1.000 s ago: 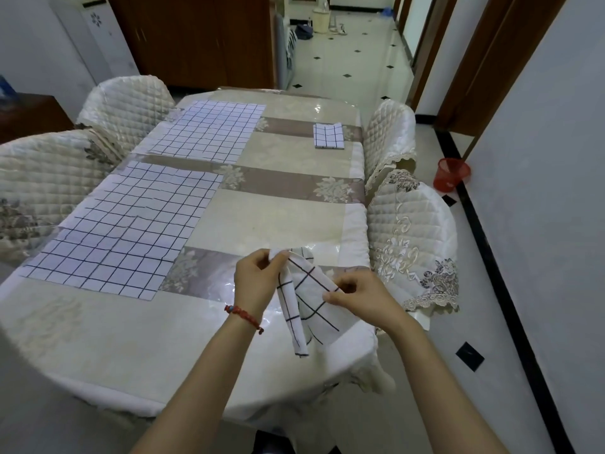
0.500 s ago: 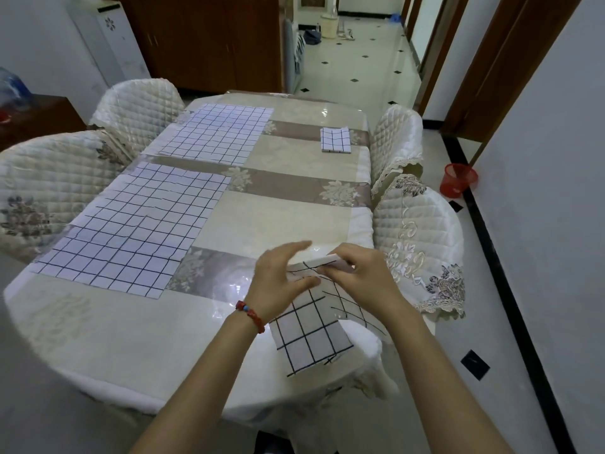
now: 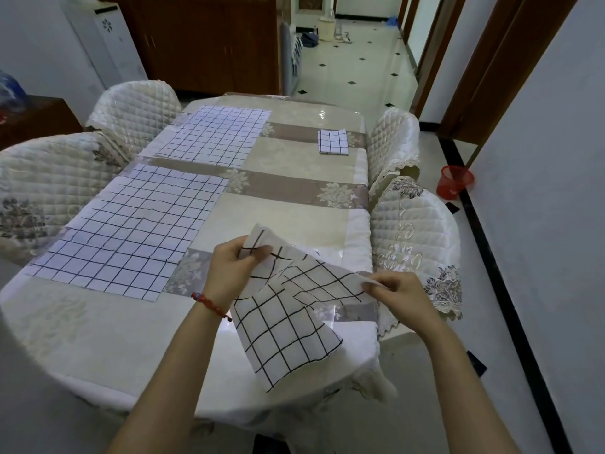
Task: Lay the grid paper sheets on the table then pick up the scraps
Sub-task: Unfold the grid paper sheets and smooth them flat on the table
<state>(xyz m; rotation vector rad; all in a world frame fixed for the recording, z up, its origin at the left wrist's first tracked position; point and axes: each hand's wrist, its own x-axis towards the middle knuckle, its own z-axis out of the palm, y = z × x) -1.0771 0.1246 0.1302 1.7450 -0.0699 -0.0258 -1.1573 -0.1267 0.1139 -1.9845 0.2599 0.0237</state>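
Grid paper sheet, partly unfolded, hangs between the two hands above the near right part of the bench. The left hand has its grip pinched on the sheet's upper far corner, thumb and curled fingers closed over the paper, which sticks up just past the fingertips. The right hand has its grip pinched on the opposite edge, thumb and forefinger pressed together on a thin folded flap. Between the two grips the paper runs tilted and creased, and a lower panel droops down toward the person, its bottom corner low over the bench's near edge; whether it touches the cloth cannot be told. A red bracelet sits on the left wrist.

Left of the left grip and well apart from it, a large laid sheet lies flat on the bench. Beyond that, farther from both grips, a second laid sheet lies flat as well. Far ahead of the right grip, near the bench's right edge, rests a small folded stack of grid paper. Quilted chairs stand along both sides, and a red bin sits on the floor to the right.
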